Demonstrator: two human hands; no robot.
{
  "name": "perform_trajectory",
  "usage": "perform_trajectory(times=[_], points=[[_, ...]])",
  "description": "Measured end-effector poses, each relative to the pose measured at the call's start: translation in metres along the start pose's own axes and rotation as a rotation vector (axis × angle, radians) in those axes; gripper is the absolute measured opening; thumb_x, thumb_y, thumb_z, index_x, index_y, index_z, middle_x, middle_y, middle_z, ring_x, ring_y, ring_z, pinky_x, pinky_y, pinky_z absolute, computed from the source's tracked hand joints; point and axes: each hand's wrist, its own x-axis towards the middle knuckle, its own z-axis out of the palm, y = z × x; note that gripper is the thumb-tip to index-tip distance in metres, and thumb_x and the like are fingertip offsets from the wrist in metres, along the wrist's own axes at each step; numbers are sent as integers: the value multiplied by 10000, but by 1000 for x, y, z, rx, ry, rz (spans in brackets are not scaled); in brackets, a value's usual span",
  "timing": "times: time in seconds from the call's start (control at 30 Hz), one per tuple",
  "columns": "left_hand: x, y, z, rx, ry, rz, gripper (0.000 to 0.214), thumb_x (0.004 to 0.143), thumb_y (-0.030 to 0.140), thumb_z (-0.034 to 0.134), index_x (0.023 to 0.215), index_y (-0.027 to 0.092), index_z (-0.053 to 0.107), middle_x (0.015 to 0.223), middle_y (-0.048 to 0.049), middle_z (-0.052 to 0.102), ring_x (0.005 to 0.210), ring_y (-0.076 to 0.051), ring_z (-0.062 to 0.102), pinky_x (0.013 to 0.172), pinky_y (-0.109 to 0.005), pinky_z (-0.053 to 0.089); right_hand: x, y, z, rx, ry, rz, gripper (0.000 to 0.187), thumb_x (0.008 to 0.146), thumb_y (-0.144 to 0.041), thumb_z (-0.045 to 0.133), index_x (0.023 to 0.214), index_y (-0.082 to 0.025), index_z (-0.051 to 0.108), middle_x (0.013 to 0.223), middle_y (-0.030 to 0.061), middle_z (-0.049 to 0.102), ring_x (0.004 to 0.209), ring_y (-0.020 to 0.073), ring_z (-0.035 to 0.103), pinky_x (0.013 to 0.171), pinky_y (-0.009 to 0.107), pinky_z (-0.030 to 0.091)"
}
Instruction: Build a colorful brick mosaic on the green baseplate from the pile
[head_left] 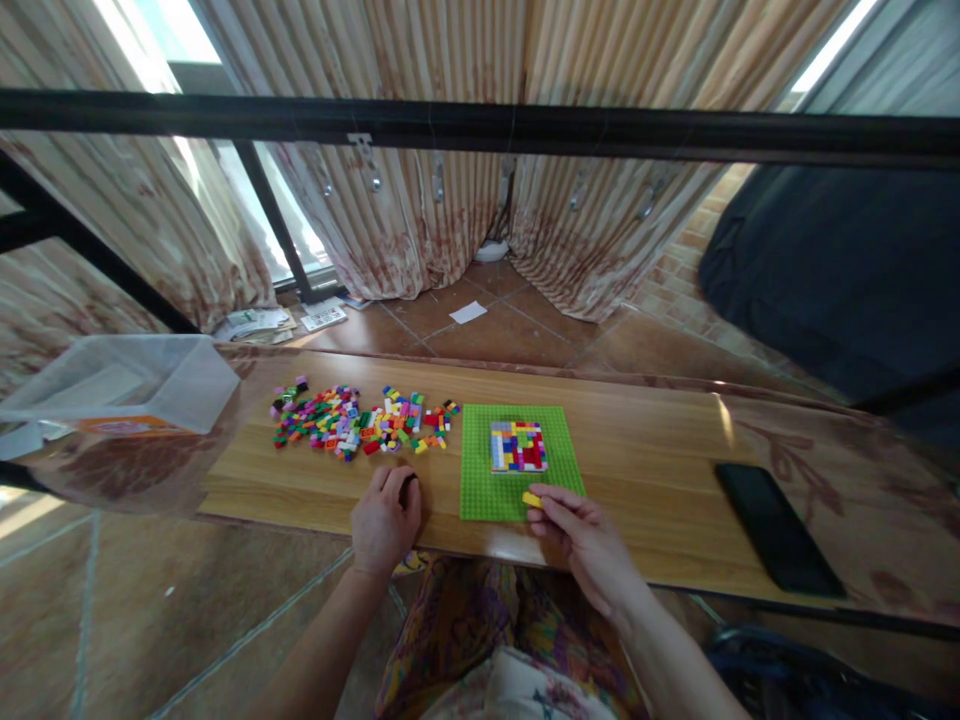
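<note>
A green baseplate (480,470) lies on the wooden board (637,480), with a small block of coloured bricks (518,446) built on its far half. My right hand (581,535) hovers over the plate's near edge, pinching a small yellow brick (532,499) between thumb and fingertips. My left hand (386,520) rests on the board left of the plate, fingers curled into a loose fist; something dark shows at its fingertips, which I cannot make out. A heap of loose coloured bricks (360,420) lies beyond the left hand.
A clear plastic tub (127,385) stands at the board's left end. A black phone (776,527) lies face down at the right. A black metal bar (480,125) crosses above. Curtains and tiled floor lie beyond the board.
</note>
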Motion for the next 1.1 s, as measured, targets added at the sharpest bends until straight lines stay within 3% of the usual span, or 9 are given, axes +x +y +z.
perform_trajectory(times=[0.2,0.33,0.43,0.8,1.1], points=[[0,2,-1,-4,2,-4,193,910,301,474,970,207,632,936,-50,654,829,-176,630,664,-261,440,18,-19,-15,-472,49,-362,324,800,-455,656,996,-204,715,910,72,716,786,201,686,742,366,569],[0,2,-1,1,-8,-5,194,911,304,472,973,213,631,938,-45,654,830,-177,630,664,-266,442,26,-30,-19,-893,116,-598,280,887,-356,508,1048,-213,687,987,87,685,825,213,677,776,386,542],[0,1,0,-2,0,0,199,912,308,468,980,212,629,948,-50,654,839,-177,632,674,-268,447,30,-35,-19,-1085,166,-694,259,890,-295,473,998,-214,694,955,79,686,857,219,657,789,373,514],[-1,0,1,-2,9,5,196,908,312,477,975,211,631,946,-50,654,835,-173,634,670,-260,450,62,-27,7,-1180,46,-822,213,894,-232,485,858,-220,695,927,70,697,920,233,596,849,404,472],[0,1,-1,-24,6,2,212,909,326,462,977,210,626,920,-54,652,812,-175,635,663,-260,450,76,-18,2,-1240,104,-877,191,871,-237,539,785,-235,709,921,62,686,920,236,548,867,424,444]])
